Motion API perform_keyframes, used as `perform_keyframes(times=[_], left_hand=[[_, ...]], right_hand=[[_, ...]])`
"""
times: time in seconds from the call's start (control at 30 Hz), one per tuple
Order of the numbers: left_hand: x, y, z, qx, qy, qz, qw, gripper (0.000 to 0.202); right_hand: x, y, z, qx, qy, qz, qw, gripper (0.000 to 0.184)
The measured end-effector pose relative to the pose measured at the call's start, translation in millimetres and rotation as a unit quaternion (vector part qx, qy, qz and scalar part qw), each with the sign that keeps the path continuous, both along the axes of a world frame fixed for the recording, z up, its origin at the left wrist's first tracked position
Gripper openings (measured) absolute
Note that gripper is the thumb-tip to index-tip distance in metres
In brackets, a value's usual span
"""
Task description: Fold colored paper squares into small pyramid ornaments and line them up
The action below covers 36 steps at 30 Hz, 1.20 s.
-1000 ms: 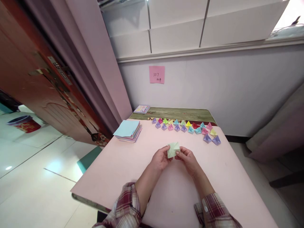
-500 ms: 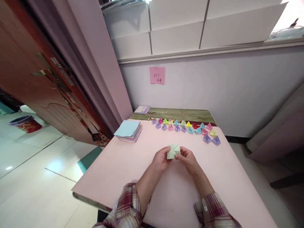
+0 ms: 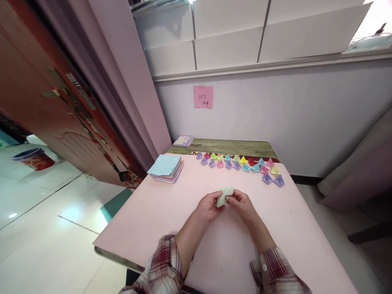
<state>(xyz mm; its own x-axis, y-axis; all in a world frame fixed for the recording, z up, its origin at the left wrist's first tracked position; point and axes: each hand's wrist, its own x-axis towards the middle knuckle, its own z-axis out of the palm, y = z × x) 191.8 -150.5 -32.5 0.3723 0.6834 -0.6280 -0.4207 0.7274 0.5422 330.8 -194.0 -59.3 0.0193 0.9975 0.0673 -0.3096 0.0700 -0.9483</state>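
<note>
Left of my fingers and beyond them, a paper stack [image 3: 165, 167] sits on the pink surface [image 3: 143, 222], a light blue sheet [image 3: 164, 164] on top. Next comes my left hand [image 3: 209, 207], its fingers pinching the left side of a small pale green folded paper [image 3: 225, 197]. That paper lies right between my two hands, its long axis slanting from lower left to upper right; neither hand is nearer, as both touch it. My right hand [image 3: 241, 204] pinches its right side. Beyond my fingers, small folded shapes [image 3: 228, 165] stretch rightward, a purple one [image 3: 278, 181] farthest.
</note>
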Motion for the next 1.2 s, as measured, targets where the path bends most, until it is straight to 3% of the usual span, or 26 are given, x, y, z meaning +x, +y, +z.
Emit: perform_keyframes(times=[0.27,0.43,0.57,0.67,0.77,1.0,1.1,1.2], left_hand=[[2,-6,11.4,0.017,-0.008,-0.022,1.0,0.016],[5,-7,10.1,0.079,0.028,0.031,0.996,0.022],[3,-4,5.8,0.123,0.055,0.095,0.986,0.031],[1,-1,3.7,0.172,0.075,0.144,0.972,0.042],[2,1,1.6,0.205,0.078,0.172,0.96,0.049],[9,-5,-4.3,0.206,0.048,0.151,0.966,0.042],[9,-6,-2.2,0.222,0.055,0.153,0.961,0.041],[8,-7,2.1,0.238,0.077,0.118,0.961,0.038]], right_hand=[[3,5,-13.2,-0.035,-0.028,-0.057,0.997,0.049],[2,7,-12.6,-0.034,-0.042,-0.125,0.991,0.047],[1,4,-8.2,-0.079,0.017,-0.08,0.994,0.038],[-1,3,-5.4,-0.132,0.082,-0.029,0.987,0.045],[-6,3,-5.5,-0.149,0.086,0.003,0.985,0.052],[-22,4,-17.0,-0.113,0.013,-0.073,0.991,0.039],[-20,4,-19.1,-0.099,-0.007,-0.092,0.991,0.039],[-16,4,-17.3,-0.09,-0.026,-0.098,0.991,0.04]])
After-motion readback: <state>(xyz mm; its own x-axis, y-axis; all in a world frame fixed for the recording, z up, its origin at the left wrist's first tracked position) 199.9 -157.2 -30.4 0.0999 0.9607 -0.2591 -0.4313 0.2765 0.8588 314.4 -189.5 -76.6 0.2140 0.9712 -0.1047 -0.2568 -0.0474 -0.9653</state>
